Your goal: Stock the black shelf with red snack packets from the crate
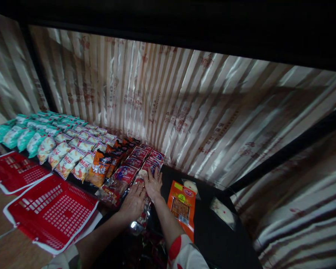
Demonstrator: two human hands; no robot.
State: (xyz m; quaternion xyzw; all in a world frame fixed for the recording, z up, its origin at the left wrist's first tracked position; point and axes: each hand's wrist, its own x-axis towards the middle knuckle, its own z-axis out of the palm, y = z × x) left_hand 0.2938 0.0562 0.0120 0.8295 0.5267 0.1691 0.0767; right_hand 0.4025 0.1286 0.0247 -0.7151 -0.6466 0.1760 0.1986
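Two rows of red snack packets [126,173] lie on the black shelf [212,239]. My left hand [133,201] rests with outstretched fingers on the near packets of the right-hand row. Just beyond it, my right hand [153,184] lies flat on the same row, fingers spread toward the back. Both palms face down, and they partly cover the packets beneath. To the right of my right forearm is an orange snack bag [182,207] with a clear window. Orange-and-black bags [99,168] stand left of the red packets.
White bags [71,160] and teal bags [35,142] fill the shelf's left side. Two red baskets [58,213] sit in front. Flat clear packs [223,213] lie at right. A dark beam [168,33] crosses overhead, and striped sheeting [145,93] hangs behind.
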